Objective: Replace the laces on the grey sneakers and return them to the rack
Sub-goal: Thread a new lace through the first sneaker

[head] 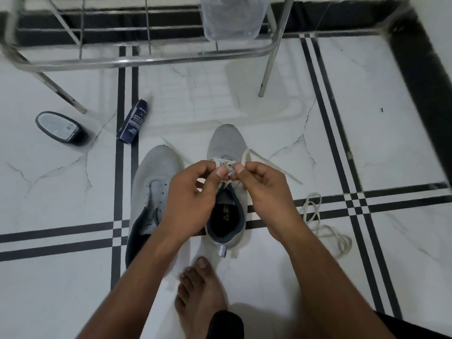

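Pinching the lace (245,156) at centre frame, the left hand (193,199) and right hand (263,199) meet over the eyelets of the right-hand sneaker (226,143), each with thumb and forefinger closed on the cord and the other fingers curled loosely. The lace is flat, soft and limp; it probably slips easily through the eyelets and is best held close to its tip, where it is stiffest. One free end trails right of the shoe across the floor (244,99). The sneaker looks light, with a yielding mesh upper and a firmer heel collar, the likely place to lift it. The second sneaker (152,177), unlaced, lies just beside it at left. A loose lace (325,228) lies at right. The rack (146,57) spans the top edge; a can (133,122) and tin (60,127) lie at left.
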The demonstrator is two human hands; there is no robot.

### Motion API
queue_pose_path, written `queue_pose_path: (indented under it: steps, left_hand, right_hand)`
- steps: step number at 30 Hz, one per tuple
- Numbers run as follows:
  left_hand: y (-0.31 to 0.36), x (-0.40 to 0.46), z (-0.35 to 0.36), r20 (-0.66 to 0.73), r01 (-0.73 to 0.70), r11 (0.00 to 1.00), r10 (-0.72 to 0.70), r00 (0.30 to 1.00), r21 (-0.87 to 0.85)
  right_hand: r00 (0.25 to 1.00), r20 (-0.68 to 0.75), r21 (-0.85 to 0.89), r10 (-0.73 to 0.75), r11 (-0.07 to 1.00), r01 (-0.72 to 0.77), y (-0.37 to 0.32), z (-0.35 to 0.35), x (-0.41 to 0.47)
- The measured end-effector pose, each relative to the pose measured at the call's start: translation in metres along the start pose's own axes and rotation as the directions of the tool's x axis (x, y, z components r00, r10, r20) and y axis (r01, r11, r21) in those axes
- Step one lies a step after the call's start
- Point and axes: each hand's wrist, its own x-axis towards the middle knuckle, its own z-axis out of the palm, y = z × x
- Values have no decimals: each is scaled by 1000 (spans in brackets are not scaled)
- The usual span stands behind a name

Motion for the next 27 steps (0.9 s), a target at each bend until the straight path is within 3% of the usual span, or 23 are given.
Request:
queue_pose_path:
  steps: [15,27]
  left_hand:
    - [134,2,-47,-48,-306,951,304,951,-35]
    - [206,-3,-65,-77,-385,921,381,921,-58]
  right_hand:
    - [937,-50,50,-346,936,348,-123,-8,-44]
    - [851,-90,84,-517,848,524,-187,-19,-80]
